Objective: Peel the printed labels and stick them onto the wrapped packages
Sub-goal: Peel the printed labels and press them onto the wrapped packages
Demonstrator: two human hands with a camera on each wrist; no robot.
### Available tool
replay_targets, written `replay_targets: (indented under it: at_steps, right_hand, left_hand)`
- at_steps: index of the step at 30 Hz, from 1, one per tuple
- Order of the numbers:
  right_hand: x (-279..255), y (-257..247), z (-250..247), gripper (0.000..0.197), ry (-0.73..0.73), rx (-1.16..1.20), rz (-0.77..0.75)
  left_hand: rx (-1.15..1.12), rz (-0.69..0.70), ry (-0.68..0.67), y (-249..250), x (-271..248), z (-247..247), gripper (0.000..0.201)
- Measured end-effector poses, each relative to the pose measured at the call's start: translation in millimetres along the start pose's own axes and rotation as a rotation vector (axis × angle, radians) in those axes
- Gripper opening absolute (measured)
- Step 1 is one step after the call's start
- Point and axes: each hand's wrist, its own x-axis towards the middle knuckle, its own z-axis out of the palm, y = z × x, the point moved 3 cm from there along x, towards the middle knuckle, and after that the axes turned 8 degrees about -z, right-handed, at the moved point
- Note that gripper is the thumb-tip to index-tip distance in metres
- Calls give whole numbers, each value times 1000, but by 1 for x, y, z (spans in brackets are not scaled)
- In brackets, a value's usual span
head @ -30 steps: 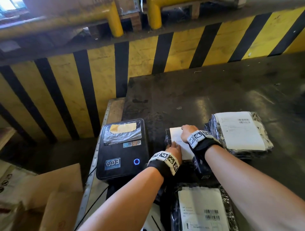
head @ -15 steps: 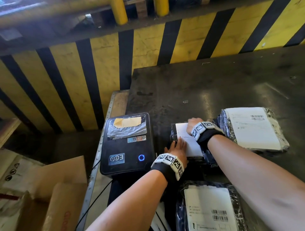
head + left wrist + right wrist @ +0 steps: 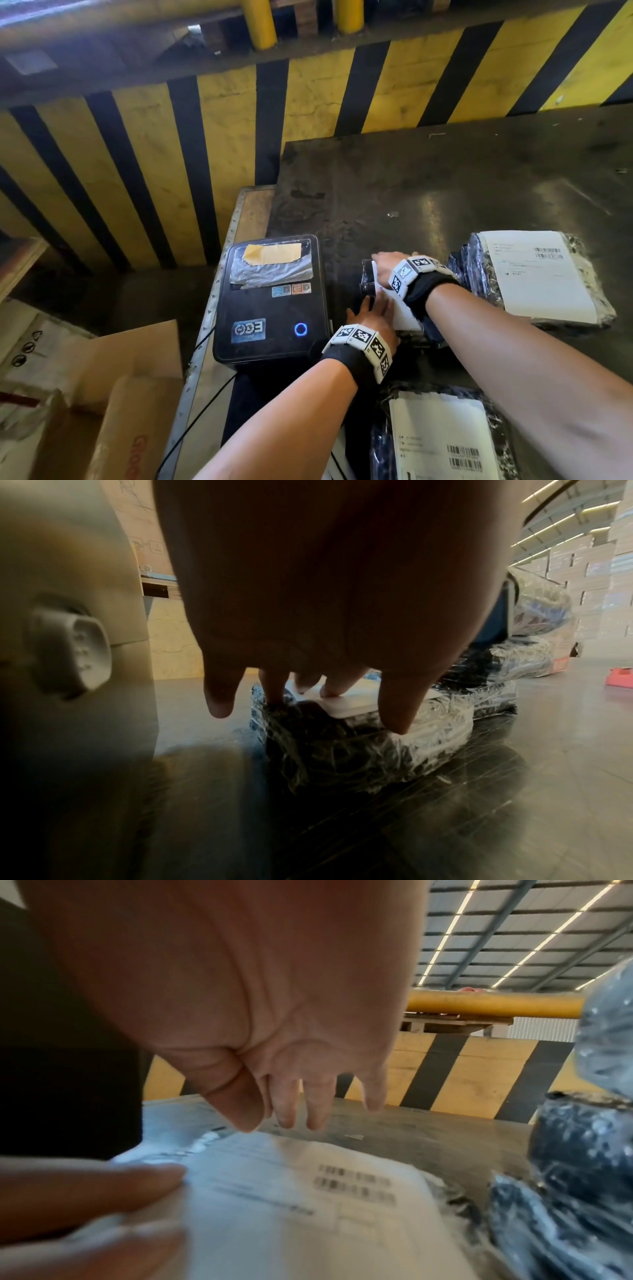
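Three wrapped packages show in the head view, each with one white label on top. One package (image 3: 534, 277) lies at the right edge of the frame, another (image 3: 442, 442) at the bottom right, and the smallest, the middle package (image 3: 368, 277), sits at centre right under both hands. One printer (image 3: 270, 301), black with a blue ring light, stands just left of it.

The label (image 3: 399, 308) lies flat on the middle package. The right hand (image 3: 388, 263) rests on its far end with fingers straight, pressing down; the right wrist view shows those fingers (image 3: 287, 1104) extended over the printed sheet. The left hand (image 3: 371, 313) lies on the near left side, fingers spread and straight, their tips (image 3: 334, 688) touching the label and the film beside it. Neither hand grasps anything.

The packages rest on a dark, scuffed metal table (image 3: 445, 178) filling the right half of the frame. Behind it, across the upper frame, runs a yellow and black striped wall (image 3: 154, 154). Cardboard boxes (image 3: 113, 394) sit at the lower left.
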Motion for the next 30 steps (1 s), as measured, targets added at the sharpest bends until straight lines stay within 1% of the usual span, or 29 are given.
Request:
replay_targets:
  at_steps: [1,3,5,6,7,8,9,12,14,16,18,20,22,24,28,30]
  right_hand:
    - [3,0,6,30,18,6,-16]
    - [6,10,16,38,-4,-10,1]
    - [16,37,26,53,-23,3,109]
    - [20,51,29,54,-46,-8,181]
    - [24,62,31,50,-71,-18,221]
    - [25,67,33,47,-82,-20,231]
    - [23,65,30,45,-85,-33,227]
    - [10,48,22,52,-32,-18,209]
    - [-1,27,16,52,-4,-21,167]
    - [-11,12,20,49,-18,-54,122]
    - [-19,9,29,52,-33,-50,111]
    - [-23,14,35,58,-20,-20,133]
    - [-26,22,34,60,-24,1,193]
    - [-28,26,26,53,-60,-58,237]
    - [-31,15,9,30,-83,-115,142]
    - [-31,0,11,28,-20,-120,68]
  left_hand:
    - [-9,4,10,0,-1,1,77]
    - [-10,1,2,0,0,2,78]
    - [5,-13,-25,-1,0,0,76]
    - [-11,-18,-32,-1,-1,-1,76]
    - [-33,-21,-33,-1,-1,-2,75]
    - [-46,-22,-30,-1,-3,-1,74]
    - [-50,-20,-25,-1,-5,-1,74]
    - [-54,-19,-1,-2,-9,5,73]
    - [-53,-6,14,-5,-10,8,74]
    - [-61,16,26,-7,-12,11,74]
    - [-72,28,36,-8,-15,11,73]
    - [-77,32,34,-9,-16,11,72]
    - [-80,28,32,-11,-19,12,71]
    - [-87,25,23,-12,-22,13,72]
    - [-91,46,22,-15,-28,18,72]
    - [-82,69,47,-18,-29,19,71]
